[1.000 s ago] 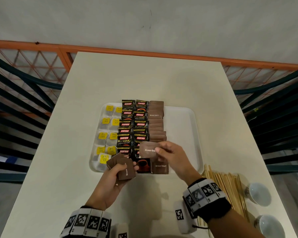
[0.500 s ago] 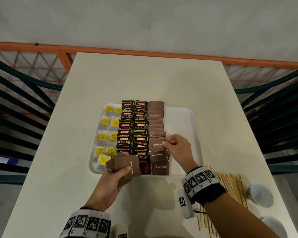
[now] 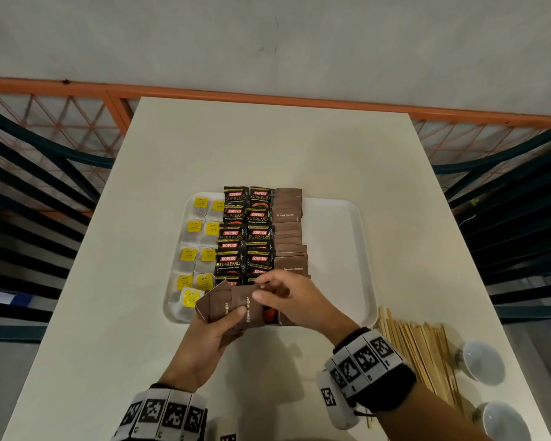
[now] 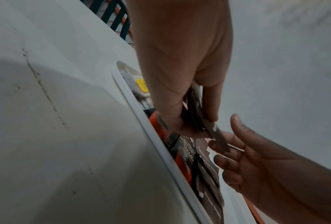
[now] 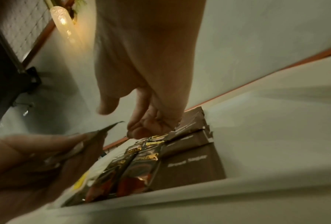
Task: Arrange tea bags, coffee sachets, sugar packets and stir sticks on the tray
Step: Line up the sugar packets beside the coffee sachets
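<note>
A white tray [image 3: 337,237] holds tea bags [image 3: 201,237] with yellow tags on its left, black coffee sachets [image 3: 245,233] in two columns, and a column of brown sugar packets [image 3: 288,240]. My left hand [image 3: 210,332] grips a fan of brown sugar packets [image 3: 233,308] over the tray's near edge. My right hand [image 3: 268,289] reaches into the fan's top edge. In the right wrist view its thumb and curled fingers [image 5: 147,128] lie on either side of a packet tip [image 5: 118,122], with a gap between them. Stir sticks [image 3: 420,348] lie on the table.
Two white cups [image 3: 482,361] stand at the table's near right corner beside the sticks. The tray's right third is bare. Dark railings and an orange rail run round the table's left, right and far sides.
My right hand laid a sugar packet on the tray's brown column, then came back toward me to the fan. The left hand has shifted slightly right, holding the fan.
</note>
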A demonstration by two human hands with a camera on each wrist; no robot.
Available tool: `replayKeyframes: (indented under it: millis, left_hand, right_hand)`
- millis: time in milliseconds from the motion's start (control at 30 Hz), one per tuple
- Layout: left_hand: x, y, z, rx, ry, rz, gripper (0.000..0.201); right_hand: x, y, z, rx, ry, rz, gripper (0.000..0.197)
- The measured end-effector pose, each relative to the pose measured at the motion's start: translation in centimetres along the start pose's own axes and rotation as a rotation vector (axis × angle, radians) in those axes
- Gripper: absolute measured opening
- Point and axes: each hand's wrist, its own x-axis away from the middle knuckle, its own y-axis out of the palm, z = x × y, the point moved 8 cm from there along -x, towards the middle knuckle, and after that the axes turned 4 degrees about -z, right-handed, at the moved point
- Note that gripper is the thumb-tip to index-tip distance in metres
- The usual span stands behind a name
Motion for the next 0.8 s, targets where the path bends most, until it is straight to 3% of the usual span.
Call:
replayKeyframes:
  millis: [167, 333, 400, 567, 800]
  left_hand:
    - [-0.1, -0.7, -0.1, 0.039, 0.017, 0.041, 0.033]
    - [-0.1, -0.8, -0.2, 0.105, -0.005, 0.068, 0.022]
    - [-0.2, -0.9, -0.3, 0.158, -0.04, 0.061, 0.025]
    - [0.0, -0.9, -0.5, 0.245, -0.092, 0.005, 0.03]
    - [0.0, -0.8, -0.7, 0.171, -0.106, 0.021, 0.028]
  right_hand:
    - [-0.2, 0.1, 0.4, -0.076, 0.008, 0.002, 0.012]
    - [-0.1, -0.1, 0.9, -0.194, 0.075, -0.113, 0.021]
    - [-0.3, -1.7, 1.3, -0.271, 0.074, -0.026, 0.02]
    - [-1.0, -6.5, 4.0, -0.431, 0.212, 0.39, 0.008]
    - [-2.1, -7.4, 5.8, -0.45, 0.277, 0.503, 0.011]
